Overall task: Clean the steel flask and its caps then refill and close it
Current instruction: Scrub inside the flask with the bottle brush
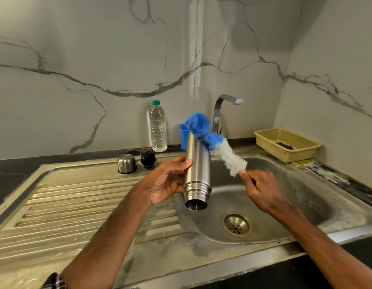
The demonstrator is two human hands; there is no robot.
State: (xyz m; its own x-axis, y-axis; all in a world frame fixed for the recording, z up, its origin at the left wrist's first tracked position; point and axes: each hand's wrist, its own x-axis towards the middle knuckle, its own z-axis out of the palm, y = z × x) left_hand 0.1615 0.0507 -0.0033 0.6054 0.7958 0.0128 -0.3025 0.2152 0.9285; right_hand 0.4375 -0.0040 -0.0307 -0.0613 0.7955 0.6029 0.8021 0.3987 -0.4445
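This was a kitchen, probably a home's: steel sink [289, 184] with ribbed drainboard [76, 205], tap [219, 107], marble-veined wall [97, 59], dark surface [9, 170].

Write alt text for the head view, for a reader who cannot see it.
Over a sink, the left hand holds a capless steel flask, mouth tilted down, while the right hand holds a blue-and-white brush across its far end. A steel cap and a black cap stand behind, beside a water bottle.
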